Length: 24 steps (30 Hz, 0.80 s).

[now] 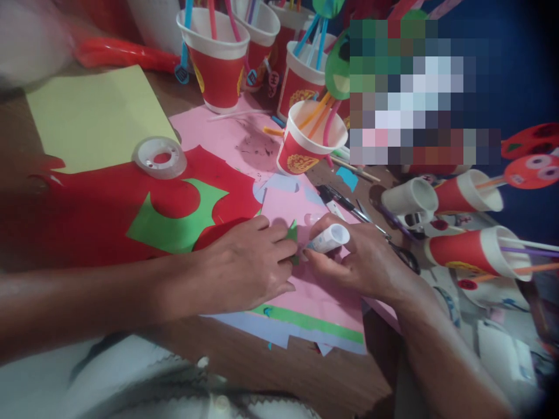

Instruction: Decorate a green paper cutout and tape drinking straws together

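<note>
My left hand [248,265] rests on the pink paper [305,291], its fingertips pinched on a small green paper piece [292,234]. My right hand [364,259] is closed round a white glue stick [328,238], whose tip points at the green piece. The two hands almost touch. Under them lie layered pink, green and pale blue sheets on the wooden table [305,378].
A tape roll [159,157] lies on red paper [87,215] with a green cut-out [179,224]; a yellow sheet [96,116] lies behind. Red paper cups with straws [218,58] stand at the back, others lie tipped at right [476,250]. Scissors [406,256] and pens [345,203] lie beside my right hand.
</note>
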Motion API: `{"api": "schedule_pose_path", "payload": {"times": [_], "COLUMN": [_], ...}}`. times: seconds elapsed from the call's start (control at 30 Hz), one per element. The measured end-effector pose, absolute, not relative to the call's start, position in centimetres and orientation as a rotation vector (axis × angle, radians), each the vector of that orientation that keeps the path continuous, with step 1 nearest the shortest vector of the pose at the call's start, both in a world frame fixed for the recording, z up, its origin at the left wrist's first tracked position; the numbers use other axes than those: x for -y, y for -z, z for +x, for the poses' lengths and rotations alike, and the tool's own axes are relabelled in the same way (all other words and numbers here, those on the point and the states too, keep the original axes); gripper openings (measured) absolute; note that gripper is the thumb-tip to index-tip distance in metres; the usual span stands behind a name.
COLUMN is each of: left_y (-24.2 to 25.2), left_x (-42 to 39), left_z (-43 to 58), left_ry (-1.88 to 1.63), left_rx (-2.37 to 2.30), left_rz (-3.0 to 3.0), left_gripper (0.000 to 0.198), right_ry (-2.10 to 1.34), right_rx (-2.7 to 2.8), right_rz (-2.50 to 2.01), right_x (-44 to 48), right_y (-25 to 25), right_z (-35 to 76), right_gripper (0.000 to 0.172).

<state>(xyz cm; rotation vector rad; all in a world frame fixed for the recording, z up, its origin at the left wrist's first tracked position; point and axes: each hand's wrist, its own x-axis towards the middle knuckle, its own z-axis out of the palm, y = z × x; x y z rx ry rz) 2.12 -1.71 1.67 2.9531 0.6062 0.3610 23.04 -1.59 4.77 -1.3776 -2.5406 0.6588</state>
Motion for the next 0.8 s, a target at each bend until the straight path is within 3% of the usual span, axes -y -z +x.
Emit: {"api": "schedule_pose_path", "payload": {"times": [0.23,0.57,0.8], "left_y": [-1.7,-1.68,-1.8], "left_x": [1.63,1.64,1.69], "left_z": [2.3,2.19,2.23], "left_ry": [-0.368,-0.315,-0.346], "left_rx": [-0.582,-0.611,-0.614], "left_rz": [2.947,2.963,2.942], "left_gripper": [0.03,0.03,0.029], "right_ry": [-0.672,-0.374,-0.64], "right_rx": [2.471,2.523,2.535], "right_rz": [-1.392,-1.479,-1.394], "right_x": [1.73,1.29,1.66], "right_y": [-4.18,-4.57,-4.5], "right_z": [22.49,22.92,22.72], "right_gripper": [0.008,0.012,0.01]}}
